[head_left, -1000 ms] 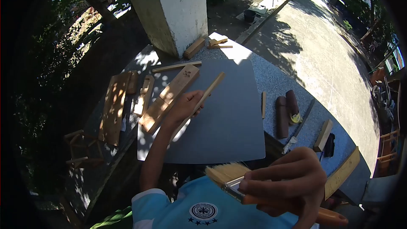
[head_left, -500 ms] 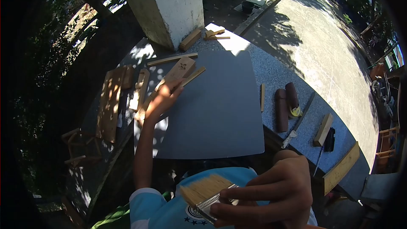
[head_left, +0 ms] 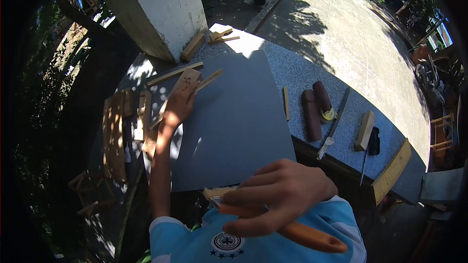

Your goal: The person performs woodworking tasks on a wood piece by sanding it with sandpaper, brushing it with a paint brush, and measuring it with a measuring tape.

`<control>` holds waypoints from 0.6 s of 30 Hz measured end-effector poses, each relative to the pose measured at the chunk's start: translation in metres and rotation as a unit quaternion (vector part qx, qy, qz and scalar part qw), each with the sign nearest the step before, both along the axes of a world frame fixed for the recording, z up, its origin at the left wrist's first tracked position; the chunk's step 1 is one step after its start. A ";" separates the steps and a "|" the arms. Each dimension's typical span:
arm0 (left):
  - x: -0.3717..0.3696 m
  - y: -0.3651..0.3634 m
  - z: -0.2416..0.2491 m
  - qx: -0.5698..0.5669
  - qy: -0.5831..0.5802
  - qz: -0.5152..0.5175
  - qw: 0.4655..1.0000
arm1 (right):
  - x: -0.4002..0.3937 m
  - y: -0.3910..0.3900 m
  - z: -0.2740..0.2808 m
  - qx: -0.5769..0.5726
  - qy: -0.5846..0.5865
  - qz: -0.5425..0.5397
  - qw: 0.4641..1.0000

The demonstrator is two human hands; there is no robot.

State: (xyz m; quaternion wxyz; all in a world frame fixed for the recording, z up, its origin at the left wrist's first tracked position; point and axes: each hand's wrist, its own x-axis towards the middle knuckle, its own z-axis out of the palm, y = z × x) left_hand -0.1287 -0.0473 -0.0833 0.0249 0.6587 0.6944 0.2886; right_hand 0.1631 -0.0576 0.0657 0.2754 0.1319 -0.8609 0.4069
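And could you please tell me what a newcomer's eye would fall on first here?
Probably the orange-handled paintbrush, held in the right hand at the front, before the light-blue shirt. Next might come the large grey board mid-table, with the left hand over a wooden block at its left side.

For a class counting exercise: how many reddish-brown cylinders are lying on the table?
2. The left cylinder lies right of the grey board; the right cylinder is close beside it, set farther from the person. I see none partly hidden.
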 end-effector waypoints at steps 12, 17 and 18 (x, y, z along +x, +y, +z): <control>0.065 -0.122 0.025 -0.310 -0.293 -0.124 0.896 | -0.018 0.095 -0.139 -0.311 -0.227 -0.158 0.909; 0.070 -0.154 0.037 -0.379 -0.340 -0.164 0.845 | -0.073 0.114 -0.154 -0.184 -0.258 -0.152 0.936; 0.070 -0.157 0.039 -0.380 -0.336 -0.159 0.847 | -0.086 0.143 -0.160 -0.227 -0.180 -0.239 0.927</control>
